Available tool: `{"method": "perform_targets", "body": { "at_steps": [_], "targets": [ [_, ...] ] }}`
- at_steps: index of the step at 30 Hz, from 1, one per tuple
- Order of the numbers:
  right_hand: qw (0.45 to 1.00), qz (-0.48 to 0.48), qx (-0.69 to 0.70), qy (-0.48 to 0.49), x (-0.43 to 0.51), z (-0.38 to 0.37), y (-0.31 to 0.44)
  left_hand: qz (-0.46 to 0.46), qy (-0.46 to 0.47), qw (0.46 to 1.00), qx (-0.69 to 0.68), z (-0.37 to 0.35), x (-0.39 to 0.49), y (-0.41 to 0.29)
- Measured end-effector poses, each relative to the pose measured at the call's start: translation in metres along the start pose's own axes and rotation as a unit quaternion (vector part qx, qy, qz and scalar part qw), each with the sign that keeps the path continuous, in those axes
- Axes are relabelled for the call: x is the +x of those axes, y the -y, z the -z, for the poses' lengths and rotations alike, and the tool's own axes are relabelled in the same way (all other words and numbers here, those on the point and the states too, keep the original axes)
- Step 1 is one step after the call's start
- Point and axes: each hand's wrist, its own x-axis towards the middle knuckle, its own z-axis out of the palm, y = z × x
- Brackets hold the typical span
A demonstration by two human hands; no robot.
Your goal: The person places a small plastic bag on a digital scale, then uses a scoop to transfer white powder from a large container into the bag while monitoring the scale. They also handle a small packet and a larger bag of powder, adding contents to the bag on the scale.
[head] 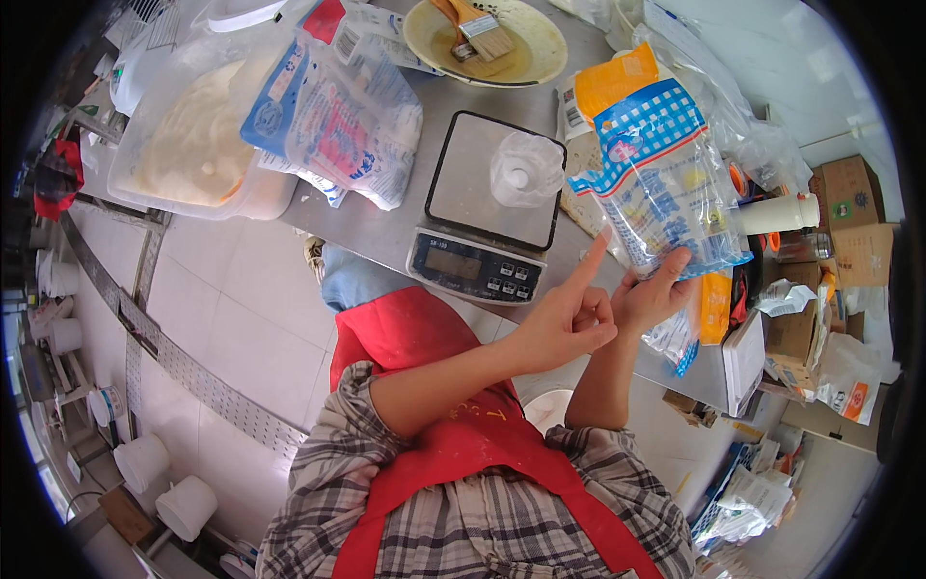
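Observation:
A clear plastic packet with a blue-and-white checked top band is in my right hand, which grips its lower edge with the thumb on the near face. The packet leans up over the right of the steel table. My left hand is just left of the right wrist, its index finger stretched towards the packet and its other fingers curled. I see nothing held in it. Beyond the left hand stands a digital scale, its display dark. A crumpled clear plastic cup or liner rests on the scale's plate.
A plastic tub of pale powder and a blue-and-white plastic bag occupy the left. Brushes lie in a shallow bowl of yellowish liquid behind the scale. Orange packets and cardboard boxes crowd the right.

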Motion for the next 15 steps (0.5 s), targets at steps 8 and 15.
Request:
{"method": "perform_targets", "body": {
  "at_steps": [8, 15],
  "targets": [
    [0.997, 0.056, -0.059, 0.01, 0.0011, 0.0019, -0.0008, 0.001, -0.003, 0.999, -0.034, 0.0032, 0.0007, 0.0021],
    [0.987, 0.118, -0.106, 0.011, 0.0098, -0.0006, 0.0034, 0.004, -0.009, 0.997, -0.074, 0.0094, 0.0036, -0.0002]
  ]
}}
